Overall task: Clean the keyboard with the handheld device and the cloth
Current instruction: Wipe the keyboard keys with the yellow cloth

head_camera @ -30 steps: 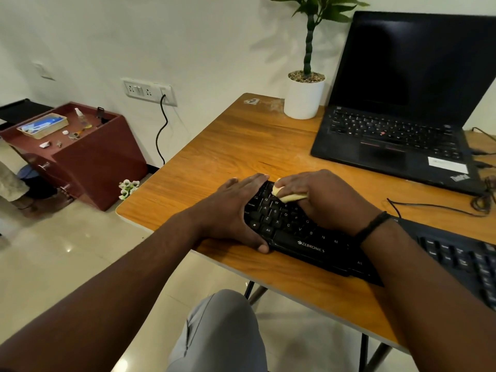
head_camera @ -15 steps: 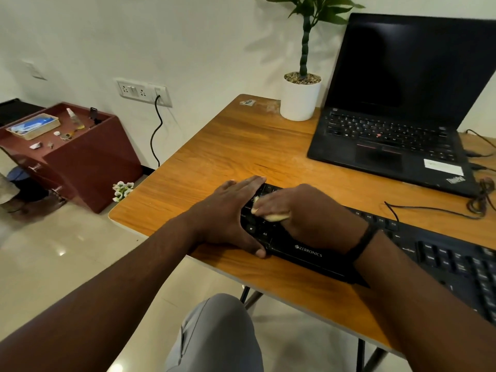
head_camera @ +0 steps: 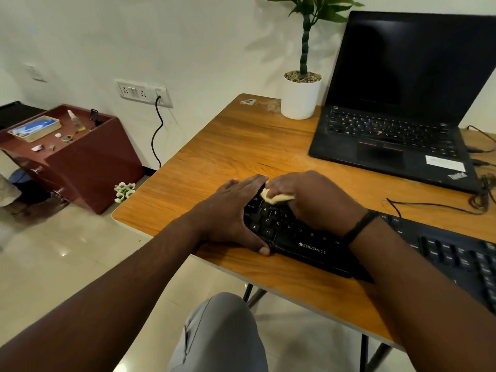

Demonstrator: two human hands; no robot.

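Observation:
A black Zebronics keyboard (head_camera: 311,247) lies along the near edge of the wooden table (head_camera: 241,157). My left hand (head_camera: 230,213) grips its left end, fingers over the top edge and thumb on the front edge. My right hand (head_camera: 314,202) presses a small folded yellow cloth (head_camera: 276,197) onto the upper left keys, with the cloth mostly hidden under the fingers. No handheld device is in view.
An open black laptop (head_camera: 397,124) sits at the back right, with a white potted plant (head_camera: 300,95) to its left. Cables (head_camera: 434,204) trail between laptop and keyboard. A dark red cabinet (head_camera: 80,157) with small items stands on the floor to the left.
My right hand with the cloth has slid back and forth over the left keys, ending at the upper left corner. My left hand has kept its hold on the keyboard's end.

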